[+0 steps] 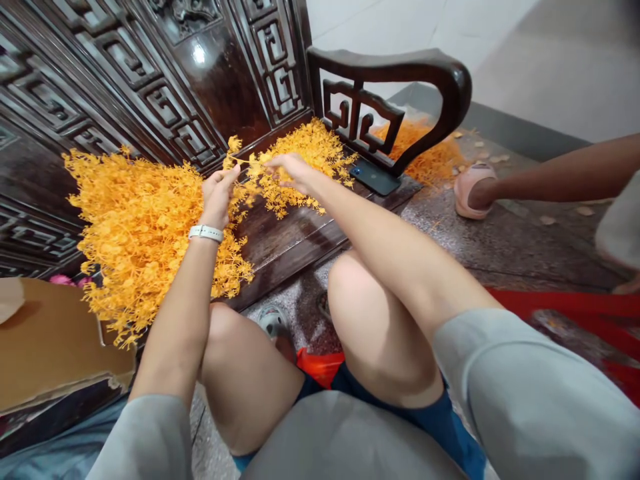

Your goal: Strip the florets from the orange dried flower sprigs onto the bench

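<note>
My left hand (218, 193), with a pale watch band on its wrist, pinches a yellow artificial flower sprig (233, 148) upright between thumb and finger. From there a thin yellow stem runs right to my right hand (293, 171), whose fingertips are closed around its other end. Below and left of my left hand a large heap of yellow sprigs (145, 227) covers the wooden bench seat (280, 243). A smaller pile of yellow sprigs (315, 150) lies under and behind my right hand.
A dark phone (375, 177) lies on the seat beside the carved armrest (390, 63). Beyond it, orange pieces (425, 153) are heaped on the floor near another person's foot (475, 190). At left stands an opened cardboard box (55, 347). Red material (323, 367) is between my legs.
</note>
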{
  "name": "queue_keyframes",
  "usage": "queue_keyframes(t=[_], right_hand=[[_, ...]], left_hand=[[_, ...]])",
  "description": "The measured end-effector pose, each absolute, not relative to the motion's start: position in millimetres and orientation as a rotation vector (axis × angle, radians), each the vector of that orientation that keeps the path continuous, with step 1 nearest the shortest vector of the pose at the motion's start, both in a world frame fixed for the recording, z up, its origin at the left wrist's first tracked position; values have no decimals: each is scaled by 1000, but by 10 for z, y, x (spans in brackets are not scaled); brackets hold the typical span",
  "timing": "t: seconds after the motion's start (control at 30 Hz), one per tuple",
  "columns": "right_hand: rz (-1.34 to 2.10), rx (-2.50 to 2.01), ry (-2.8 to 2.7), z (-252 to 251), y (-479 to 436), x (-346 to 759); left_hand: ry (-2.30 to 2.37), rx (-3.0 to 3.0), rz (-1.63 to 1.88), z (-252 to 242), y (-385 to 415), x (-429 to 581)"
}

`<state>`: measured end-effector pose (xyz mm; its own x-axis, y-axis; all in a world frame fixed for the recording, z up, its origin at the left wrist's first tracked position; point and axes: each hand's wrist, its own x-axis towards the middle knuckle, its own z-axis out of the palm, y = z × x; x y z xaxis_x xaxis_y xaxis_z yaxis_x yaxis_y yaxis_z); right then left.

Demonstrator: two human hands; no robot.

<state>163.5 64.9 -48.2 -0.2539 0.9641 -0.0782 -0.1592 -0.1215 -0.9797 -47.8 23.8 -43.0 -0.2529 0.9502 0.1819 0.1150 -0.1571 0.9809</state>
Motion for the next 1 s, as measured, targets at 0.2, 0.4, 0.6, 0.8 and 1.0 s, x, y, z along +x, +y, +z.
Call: queue_keyframes(t=[0.2,0.4,0.6,0.8,1.0], right_hand=[[1843,-797,-851,-432,666,1812],[1992,-803,-854,-278,605,1803],[1692,-1003,-1038,-346,540,1881],[1656,-1032,-1065,-402,512,1934],[1691,-996,-1057,-411,519,1906]], left_hand=[[1480,1656,1307,-509,194,-589],[1651,1869,1335,-568,244,-561],[1854,2243,1185,-545,249,-766],[2003,2186,1166,-548,101,-694],[2082,2032,1271,-452,1,-558]])
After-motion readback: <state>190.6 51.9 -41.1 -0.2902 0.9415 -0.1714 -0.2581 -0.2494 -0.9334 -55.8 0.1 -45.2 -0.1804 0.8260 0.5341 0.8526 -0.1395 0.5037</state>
